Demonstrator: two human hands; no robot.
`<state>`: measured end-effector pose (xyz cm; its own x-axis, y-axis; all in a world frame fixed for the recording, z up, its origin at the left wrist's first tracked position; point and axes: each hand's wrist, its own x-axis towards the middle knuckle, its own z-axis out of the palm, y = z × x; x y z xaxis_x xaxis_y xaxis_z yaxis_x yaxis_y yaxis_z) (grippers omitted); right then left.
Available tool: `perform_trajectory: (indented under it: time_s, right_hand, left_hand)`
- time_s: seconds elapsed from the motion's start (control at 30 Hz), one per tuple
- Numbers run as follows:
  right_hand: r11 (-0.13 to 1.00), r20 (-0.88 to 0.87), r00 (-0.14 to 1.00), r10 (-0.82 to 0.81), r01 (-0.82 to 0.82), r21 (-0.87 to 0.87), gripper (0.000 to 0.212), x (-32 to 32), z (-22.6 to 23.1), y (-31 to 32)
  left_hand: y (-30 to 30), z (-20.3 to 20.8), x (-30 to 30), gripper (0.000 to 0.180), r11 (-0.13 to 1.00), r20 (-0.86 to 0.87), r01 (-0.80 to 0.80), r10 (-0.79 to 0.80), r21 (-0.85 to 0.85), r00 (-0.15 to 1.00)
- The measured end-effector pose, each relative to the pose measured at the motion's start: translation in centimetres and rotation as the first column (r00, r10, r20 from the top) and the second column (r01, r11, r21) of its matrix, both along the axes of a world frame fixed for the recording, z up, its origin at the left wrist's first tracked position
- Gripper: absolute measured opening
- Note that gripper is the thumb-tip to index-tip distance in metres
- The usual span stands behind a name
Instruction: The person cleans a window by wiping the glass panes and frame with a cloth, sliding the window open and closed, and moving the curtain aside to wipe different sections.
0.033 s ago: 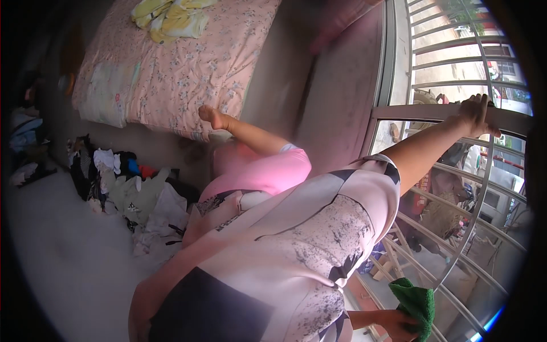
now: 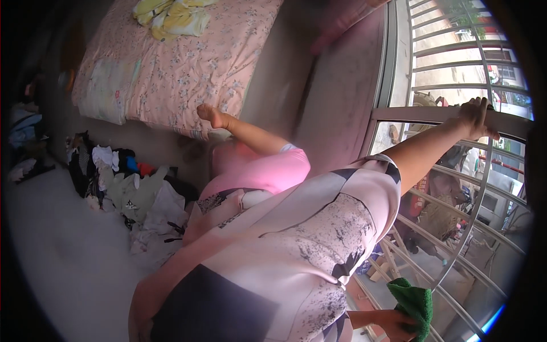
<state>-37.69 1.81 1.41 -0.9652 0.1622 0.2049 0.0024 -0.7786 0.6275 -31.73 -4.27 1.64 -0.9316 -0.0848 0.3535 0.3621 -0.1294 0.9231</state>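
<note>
My left hand [image 2: 475, 118] is stretched out to the upper right, with its fingers hooked over the grey rail of the window frame [image 2: 421, 114]. Low at the right, my right hand [image 2: 396, 326] holds a green cloth [image 2: 411, 305], bunched and hanging over the fingers close to the window bars. Part of that hand is hidden by the cloth. The metal window bars [image 2: 456, 256] run just beyond both hands. My bent leg in pink trousers [image 2: 268, 174] and a bare foot [image 2: 211, 115] lie behind me, toward the bed.
A bed with a pink floral sheet [image 2: 188, 85] stands at the upper left, a yellow and white cloth [image 2: 176, 20] on it. Heaped clothes [image 2: 131, 191] lie on the floor [image 2: 68, 239] beside it. Past the bars are cardboard pieces [image 2: 380, 268] and other clutter.
</note>
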Motion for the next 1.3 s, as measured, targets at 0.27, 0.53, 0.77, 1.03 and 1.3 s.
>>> perform_trajectory:
  time_s: [0.27, 0.53, 0.77, 1.03, 1.3]
  right_hand:
    - [0.990, 0.027, 0.999, 0.043, -0.039, -0.133, 0.076, 1.8, 0.2, -3.7]
    - [-0.095, -0.724, 0.479, 0.497, -0.799, -0.594, 0.050, 15.2, 2.7, -10.1]
    - [-0.073, -0.888, 0.024, 0.459, -0.995, -0.065, 0.032, 47.0, 4.4, -2.0]
    - [-0.182, -0.883, -0.142, 0.448, -0.981, 0.065, 0.029, 46.0, 3.4, 0.0]
    - [-0.048, -0.898, -0.134, 0.420, -0.991, 0.126, 0.025, 44.8, 3.7, -1.2]
  left_hand:
    - [-1.3, -0.7, 1.1, 0.095, 1.000, -0.025, -0.013, 0.013, 0.000, 1.000]
    - [-2.5, -2.0, -2.5, 0.093, 0.982, -0.092, 0.188, -0.186, 0.021, 0.978]
    - [0.1, -0.8, -2.6, 0.092, 0.976, -0.132, 0.213, -0.205, 0.051, 0.970]
    - [-1.1, -1.0, -2.6, 0.102, 0.968, -0.169, 0.245, -0.232, 0.061, 0.958]
    - [-1.6, -1.7, -2.1, 0.102, 0.966, -0.196, 0.256, -0.255, -0.021, 0.947]
